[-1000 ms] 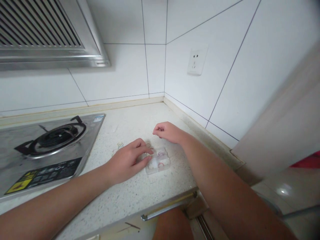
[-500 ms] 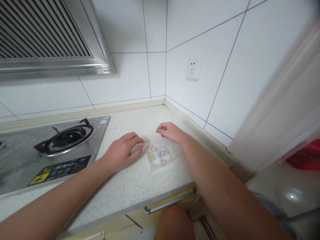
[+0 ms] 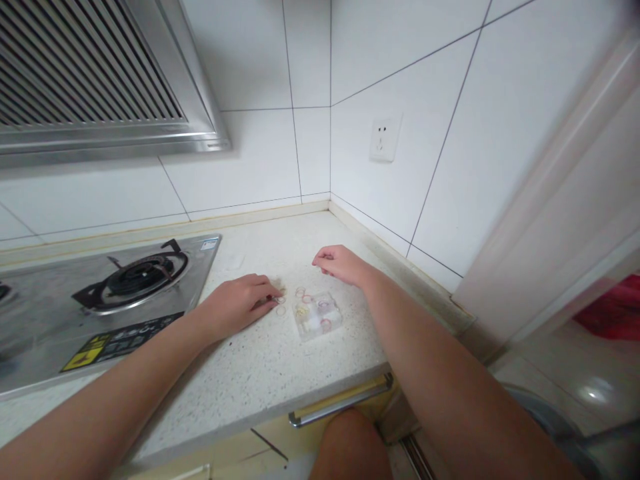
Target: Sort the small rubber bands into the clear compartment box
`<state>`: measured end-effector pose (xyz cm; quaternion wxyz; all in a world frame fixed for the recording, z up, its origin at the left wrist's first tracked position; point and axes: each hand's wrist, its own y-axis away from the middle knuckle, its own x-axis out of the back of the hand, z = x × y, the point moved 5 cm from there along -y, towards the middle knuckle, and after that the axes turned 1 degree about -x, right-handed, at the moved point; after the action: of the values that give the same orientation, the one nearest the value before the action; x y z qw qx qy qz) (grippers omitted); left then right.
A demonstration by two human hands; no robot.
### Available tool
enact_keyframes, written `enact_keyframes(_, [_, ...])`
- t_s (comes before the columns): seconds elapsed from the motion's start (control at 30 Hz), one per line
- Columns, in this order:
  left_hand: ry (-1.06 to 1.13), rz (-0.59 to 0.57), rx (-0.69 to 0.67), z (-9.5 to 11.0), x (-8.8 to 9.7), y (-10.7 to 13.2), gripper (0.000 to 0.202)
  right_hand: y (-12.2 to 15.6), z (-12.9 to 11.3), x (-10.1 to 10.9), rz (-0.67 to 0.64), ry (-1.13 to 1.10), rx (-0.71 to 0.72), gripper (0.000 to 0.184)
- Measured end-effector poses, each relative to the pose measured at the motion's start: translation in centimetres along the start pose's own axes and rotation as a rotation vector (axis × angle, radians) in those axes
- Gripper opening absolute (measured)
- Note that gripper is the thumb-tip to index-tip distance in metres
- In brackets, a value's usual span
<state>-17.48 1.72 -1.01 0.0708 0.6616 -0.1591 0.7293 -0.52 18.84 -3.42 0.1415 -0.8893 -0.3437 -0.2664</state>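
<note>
A clear plastic box [image 3: 316,327] with square compartments lies on the speckled white counter [image 3: 240,380], with small yellow, red and purple loops in it. Left of the box, my left hand [image 3: 243,303] rests low, its thumb and fingertips pinched at a thin pale loop, like a small rubber band. Another pale loop [image 3: 281,311] lies by the thumb, and a few reddish loops [image 3: 300,292] are at the box's back left corner. My right hand [image 3: 340,262] is beyond the box, fingers curled together; whatever they may hold is too small to make out.
A gas stove [image 3: 200,267] with a black burner [image 3: 140,275] is at the left, under a metal range hood [image 3: 200,127]. Tiled walls meet at the back corner, with a socket [image 3: 385,139] on the right one. A drawer handle [image 3: 343,402] juts below the counter's front edge.
My left hand has moved slightly left and down, away from the box, and its thumb and fingers have closed together. Loops it covered now show. My right hand stays in place.
</note>
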Motion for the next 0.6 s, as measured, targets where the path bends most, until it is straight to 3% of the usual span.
enact_keyframes(0.37, [0.115, 0.068, -0.003, 0.23, 0.19, -0.38, 0.023, 0.07, 0.05, 0.05, -0.006, -0.037, -0.01, 0.029])
enact_keyframes(0.6, [0.397, 0.218, 0.17, 0.21, 0.56, -0.45, 0.025, 0.13, 0.07, 0.08, 0.016, -0.034, -0.024, 0.03])
